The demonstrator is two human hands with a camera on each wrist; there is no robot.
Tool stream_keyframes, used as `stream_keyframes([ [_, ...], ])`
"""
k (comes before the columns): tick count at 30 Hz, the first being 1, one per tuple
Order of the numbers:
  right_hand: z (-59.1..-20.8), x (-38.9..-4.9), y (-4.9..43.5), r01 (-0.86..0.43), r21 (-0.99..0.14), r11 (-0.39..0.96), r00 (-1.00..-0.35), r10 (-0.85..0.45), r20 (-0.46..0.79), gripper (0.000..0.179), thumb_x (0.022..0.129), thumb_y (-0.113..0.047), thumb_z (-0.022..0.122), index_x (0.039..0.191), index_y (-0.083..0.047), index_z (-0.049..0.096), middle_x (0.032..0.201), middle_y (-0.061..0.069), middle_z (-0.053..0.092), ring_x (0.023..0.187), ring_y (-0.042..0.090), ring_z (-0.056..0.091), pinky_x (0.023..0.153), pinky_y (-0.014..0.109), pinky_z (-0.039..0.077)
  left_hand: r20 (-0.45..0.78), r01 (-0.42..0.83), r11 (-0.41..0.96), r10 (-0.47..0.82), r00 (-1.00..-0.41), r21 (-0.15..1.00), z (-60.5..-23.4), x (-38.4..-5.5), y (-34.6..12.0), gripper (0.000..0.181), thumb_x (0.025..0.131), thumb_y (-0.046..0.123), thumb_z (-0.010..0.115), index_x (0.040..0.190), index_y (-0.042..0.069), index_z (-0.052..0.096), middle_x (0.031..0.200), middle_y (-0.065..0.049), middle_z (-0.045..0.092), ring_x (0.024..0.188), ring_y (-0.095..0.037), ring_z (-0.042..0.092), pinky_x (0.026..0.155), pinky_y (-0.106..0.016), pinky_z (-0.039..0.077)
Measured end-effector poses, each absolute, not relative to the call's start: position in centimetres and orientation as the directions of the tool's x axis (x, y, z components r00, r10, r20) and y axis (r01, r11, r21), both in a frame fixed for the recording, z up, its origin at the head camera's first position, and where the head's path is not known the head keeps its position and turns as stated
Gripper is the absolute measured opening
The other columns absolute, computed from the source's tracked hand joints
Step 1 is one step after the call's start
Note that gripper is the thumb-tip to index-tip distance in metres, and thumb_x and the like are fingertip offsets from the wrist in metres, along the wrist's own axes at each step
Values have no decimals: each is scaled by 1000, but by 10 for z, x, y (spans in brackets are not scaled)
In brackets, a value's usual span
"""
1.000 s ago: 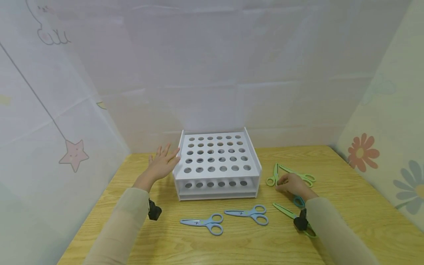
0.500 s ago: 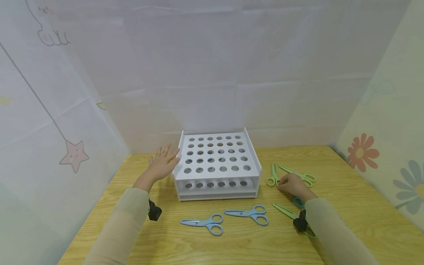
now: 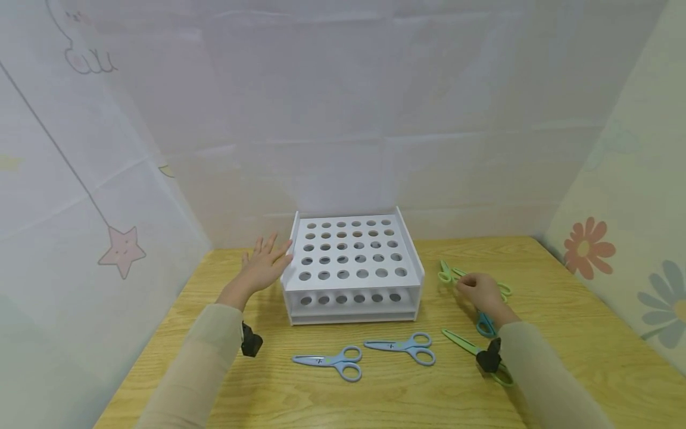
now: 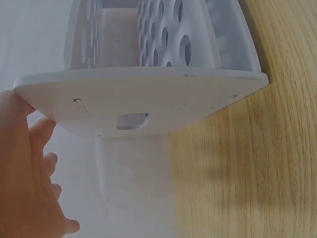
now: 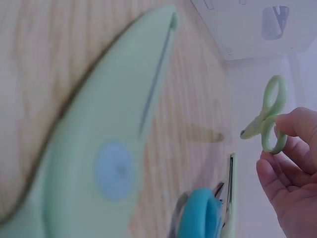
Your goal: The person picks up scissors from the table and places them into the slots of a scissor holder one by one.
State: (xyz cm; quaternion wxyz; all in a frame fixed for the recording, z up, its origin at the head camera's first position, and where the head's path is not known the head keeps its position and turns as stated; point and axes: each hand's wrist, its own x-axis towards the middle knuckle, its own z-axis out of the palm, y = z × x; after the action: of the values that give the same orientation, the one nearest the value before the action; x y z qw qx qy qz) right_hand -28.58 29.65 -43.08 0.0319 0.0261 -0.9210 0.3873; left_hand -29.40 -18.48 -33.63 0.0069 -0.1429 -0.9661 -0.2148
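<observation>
My right hand (image 3: 482,293) pinches one handle ring of a pair of light green scissors (image 5: 255,127) between thumb and fingers. In the right wrist view these scissors hang above the table, apart from their shadow, blades pointing away from the hand. Straight, spread fingers of my left hand (image 3: 259,271) touch the left side panel of a white rack (image 3: 351,287) with rows of round holes. From the left wrist view, the thumb side meets the panel's edge. Under the right forearm lie teal scissors (image 5: 190,218) and another green pair (image 3: 462,341), its handles partly hidden.
Two light blue pairs, the left scissors (image 3: 321,360) and the right scissors (image 3: 393,345), lie in front of the rack. A further green pair (image 5: 232,198) lies behind my right hand. Printed cloth walls (image 3: 343,119) enclose the wooden table (image 3: 300,411) at back and sides.
My right hand has moved slightly away from me and to the right, lifting the green scissors off the table. More of the teal scissors shows. The left hand stays on the rack.
</observation>
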Motion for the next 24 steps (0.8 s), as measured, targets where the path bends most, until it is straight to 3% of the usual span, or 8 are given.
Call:
stream_keyframes([
  [6,-419,-286,297,-27,-745,666,-998,27,60,42,96,-26,49,118,10,52,113,25,54,98,34,52,75,41,48,72,274,865,270,-960,421,-338,-295,-185,54,99,45,27,147,19,25,153,-12,-3,134,-38,-15,96,-67,-9],
  [11,-405,-283,293,-60,-735,676,-993,36,115,43,96,-27,48,115,11,54,114,29,53,102,40,50,80,48,46,72,268,862,264,-962,430,-340,-296,-186,54,99,46,26,147,21,25,153,-12,-2,134,-37,-15,95,-67,-9],
  [24,-369,-285,292,-107,-760,642,-977,73,199,48,96,-36,44,113,8,53,111,25,52,99,37,48,79,47,43,73,268,859,262,-962,437,-340,-295,-185,54,99,45,25,147,20,25,153,-12,-1,134,-37,-16,95,-67,-11],
])
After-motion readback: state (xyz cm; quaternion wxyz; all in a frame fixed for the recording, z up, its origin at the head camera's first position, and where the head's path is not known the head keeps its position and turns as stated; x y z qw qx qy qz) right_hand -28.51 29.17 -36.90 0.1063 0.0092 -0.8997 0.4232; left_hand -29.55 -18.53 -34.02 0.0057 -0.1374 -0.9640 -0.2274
